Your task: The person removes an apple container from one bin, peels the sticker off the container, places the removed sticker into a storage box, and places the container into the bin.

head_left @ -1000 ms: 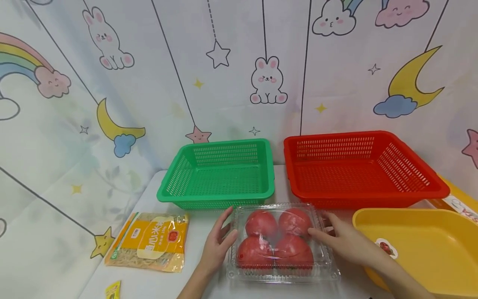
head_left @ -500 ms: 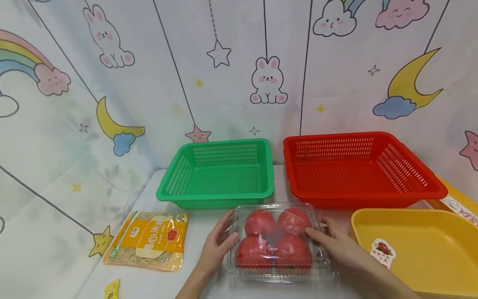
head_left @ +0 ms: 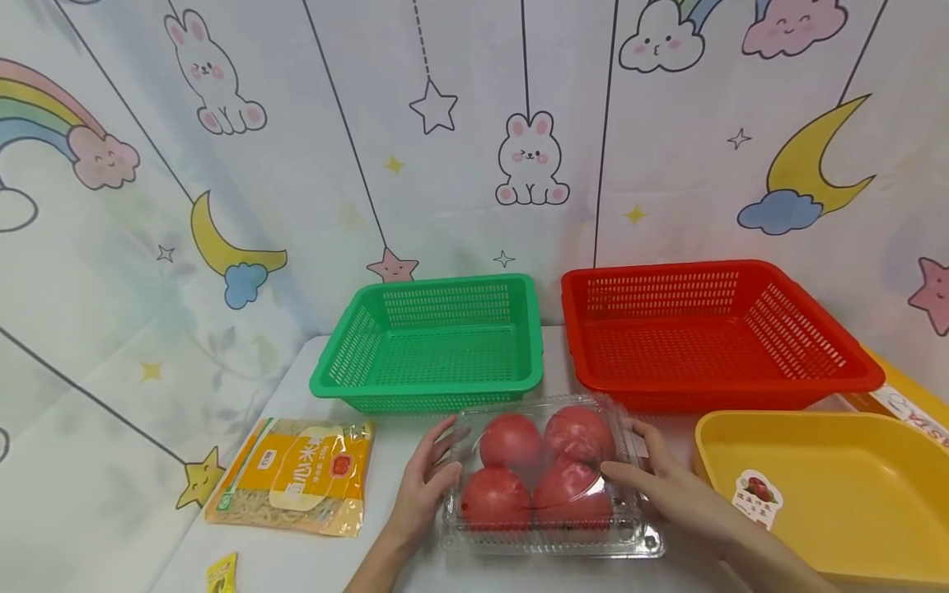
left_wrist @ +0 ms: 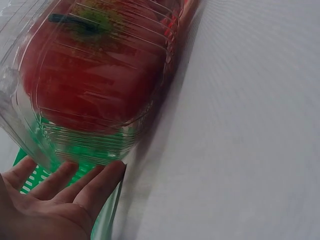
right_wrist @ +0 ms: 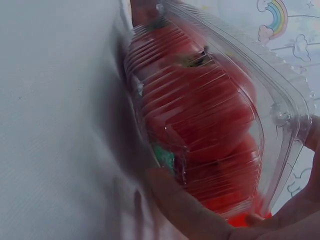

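A clear plastic clamshell box [head_left: 552, 545] with several red tomatoes [head_left: 511, 441] inside lies low in front, between both hands. At its left edge is my left hand [head_left: 415, 494]; in the left wrist view its fingers [left_wrist: 97, 192] extend nearly straight, tips right at the box's lower end. My right hand [head_left: 678, 490] holds the right side, thumb over the lid's edge in the head view. One finger [right_wrist: 185, 210] reaches along the ribbed wall in the right wrist view. A green-stemmed tomato [left_wrist: 95, 75] presses close to the clear wall.
Behind the box stand a green basket [head_left: 430, 394] and a red basket [head_left: 712, 385]. A yellow tray [head_left: 830, 478] with a sticker sits at right, close to my right forearm. An orange food packet [head_left: 296, 478] and a small yellow sachet [head_left: 222, 574] lie at left on the white table [head_left: 289, 568].
Over the last half second the box has turned slightly and shifted a little left, its right end appearing tilted. Both hands have moved slightly left with it.
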Motion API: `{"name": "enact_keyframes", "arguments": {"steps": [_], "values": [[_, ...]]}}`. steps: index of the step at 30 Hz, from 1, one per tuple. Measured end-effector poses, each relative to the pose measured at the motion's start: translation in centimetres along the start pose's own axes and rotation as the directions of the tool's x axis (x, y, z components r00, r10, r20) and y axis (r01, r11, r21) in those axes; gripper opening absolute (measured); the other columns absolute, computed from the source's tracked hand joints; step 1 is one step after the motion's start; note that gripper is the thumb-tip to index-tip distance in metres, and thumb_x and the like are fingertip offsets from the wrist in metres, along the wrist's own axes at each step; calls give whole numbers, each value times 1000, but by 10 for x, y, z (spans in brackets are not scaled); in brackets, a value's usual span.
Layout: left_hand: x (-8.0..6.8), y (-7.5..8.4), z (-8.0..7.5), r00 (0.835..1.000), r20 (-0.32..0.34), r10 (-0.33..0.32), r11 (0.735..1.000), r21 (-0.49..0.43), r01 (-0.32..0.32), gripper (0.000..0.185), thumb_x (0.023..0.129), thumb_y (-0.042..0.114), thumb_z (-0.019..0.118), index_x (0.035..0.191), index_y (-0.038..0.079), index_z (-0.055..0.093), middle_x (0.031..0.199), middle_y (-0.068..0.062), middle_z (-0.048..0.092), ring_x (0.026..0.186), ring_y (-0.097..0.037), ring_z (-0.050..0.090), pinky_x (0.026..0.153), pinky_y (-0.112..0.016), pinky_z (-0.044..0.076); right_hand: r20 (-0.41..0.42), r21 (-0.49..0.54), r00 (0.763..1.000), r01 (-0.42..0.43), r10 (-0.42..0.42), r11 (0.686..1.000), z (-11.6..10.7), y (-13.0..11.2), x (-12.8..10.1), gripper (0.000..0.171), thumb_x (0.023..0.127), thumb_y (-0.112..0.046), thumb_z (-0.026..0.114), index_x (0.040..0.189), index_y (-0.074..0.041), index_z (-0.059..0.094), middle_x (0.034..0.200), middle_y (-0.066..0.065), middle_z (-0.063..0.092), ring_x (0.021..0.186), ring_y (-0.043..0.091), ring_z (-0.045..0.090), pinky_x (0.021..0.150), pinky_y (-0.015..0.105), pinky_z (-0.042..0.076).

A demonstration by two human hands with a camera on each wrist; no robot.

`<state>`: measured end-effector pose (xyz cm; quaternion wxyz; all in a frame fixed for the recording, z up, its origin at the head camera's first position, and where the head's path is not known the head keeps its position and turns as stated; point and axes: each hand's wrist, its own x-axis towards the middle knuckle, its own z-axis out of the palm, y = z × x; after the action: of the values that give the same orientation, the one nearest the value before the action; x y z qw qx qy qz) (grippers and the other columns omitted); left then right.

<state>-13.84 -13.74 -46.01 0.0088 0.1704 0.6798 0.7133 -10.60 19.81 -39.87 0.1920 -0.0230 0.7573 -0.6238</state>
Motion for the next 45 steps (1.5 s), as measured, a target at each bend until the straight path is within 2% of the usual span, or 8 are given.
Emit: {"name": "enact_keyframes", "arguments": {"steps": [9,14,18,21,25,29,40,45], "values": [[-1,-1,-3,1000,-7,27,1000,-2,-27,57,97,1,51,152,0,36,144,-30,49,129,-51,47,103,-39,47,5,31,1000,3,-3,1000,4,1,3,82,99,-26,63,155,-9,5,108,17,62,92,26,62,73,37,55],[-1,-3,-3,998,10,65,998,-11,-65,55,99,3,49,152,0,36,143,-32,48,127,-46,52,101,-40,49,-81,41,996,-18,21,999,5,0,1,80,97,-26,65,155,-13,12,110,15,62,91,25,63,72,38,55],[0,-4,-3,995,10,98,995,5,-98,51,101,4,47,151,0,38,142,-31,50,125,-37,56,90,-34,53,-106,61,994,-21,27,998,5,1,-1,80,96,-26,64,156,-13,12,112,18,62,94,27,63,75,40,56],[0,-3,-2,993,-9,119,993,22,-119,48,102,5,44,150,0,40,140,-30,53,122,-32,60,81,-28,52,-113,43,993,-35,40,998,2,2,-4,80,97,-30,62,157,-12,12,125,23,56,102,29,61,80,42,56],[0,-2,-2,994,-54,91,996,27,-90,45,104,12,41,147,-1,42,137,-29,54,116,-25,63,82,-31,54,-74,119,995,-58,67,991,-3,4,-9,79,100,-35,56,158,-14,7,139,27,42,109,31,59,86,47,56],[0,-2,-2,993,-103,61,998,40,-57,43,104,14,41,145,-2,45,133,-28,56,112,-22,63,84,-35,55,10,270,996,-86,86,959,-8,7,-13,77,103,-35,51,157,-18,-1,139,25,40,106,33,62,86,51,56],[2,-1,-2,984,-105,141,990,7,-141,40,104,8,39,139,-11,45,125,-33,56,107,-26,67,85,-39,58,128,245,990,-95,65,965,-11,8,-17,76,104,-32,48,157,-12,-2,137,23,43,107,32,62,88,50,56],[1,-4,-3,982,-112,151,988,-13,-153,40,106,10,34,139,-10,45,119,-17,63,105,-20,67,86,-39,58,148,259,987,-97,60,961,-10,-6,-24,75,104,-31,49,157,-20,-2,141,23,37,108,33,60,88,55,55]]}}
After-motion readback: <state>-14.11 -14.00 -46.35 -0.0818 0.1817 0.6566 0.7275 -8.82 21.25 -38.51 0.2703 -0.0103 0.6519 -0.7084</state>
